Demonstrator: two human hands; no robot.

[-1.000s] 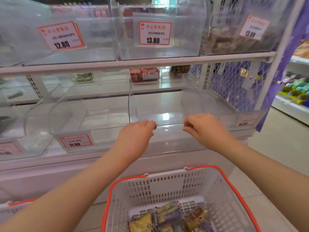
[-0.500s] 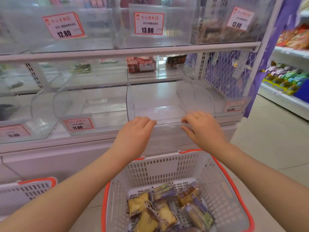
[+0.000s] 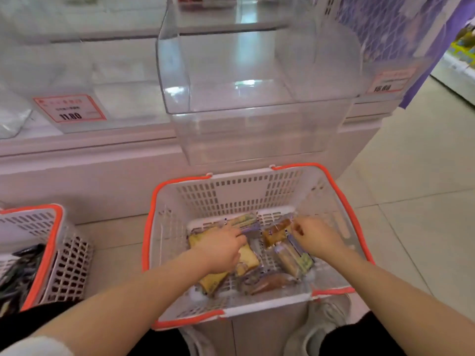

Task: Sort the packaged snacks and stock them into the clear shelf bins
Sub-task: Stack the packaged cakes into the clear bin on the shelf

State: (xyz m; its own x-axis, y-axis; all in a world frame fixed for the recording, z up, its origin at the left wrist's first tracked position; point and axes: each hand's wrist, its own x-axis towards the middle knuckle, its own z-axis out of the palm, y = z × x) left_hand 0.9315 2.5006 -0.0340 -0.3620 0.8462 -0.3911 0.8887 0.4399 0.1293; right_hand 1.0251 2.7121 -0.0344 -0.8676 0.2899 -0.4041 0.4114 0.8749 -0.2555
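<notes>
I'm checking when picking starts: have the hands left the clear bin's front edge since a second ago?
Yes. Both hands, left hand and right hand, have dropped from the clear bin into the basket, among the packaged snacks.

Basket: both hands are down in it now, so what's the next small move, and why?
Probably close each hand on a snack and lift it from the basket to the bin: both hands are among the packs, and the bin looks empty.

A second white basket with an orange rim (image 3: 55,222) sits on the pale tiled floor (image 3: 421,196) well to the left of the hands, dark packets inside. Below the hands, grey shoes (image 3: 326,319). Far up right, purple mesh panel (image 3: 385,24)
</notes>
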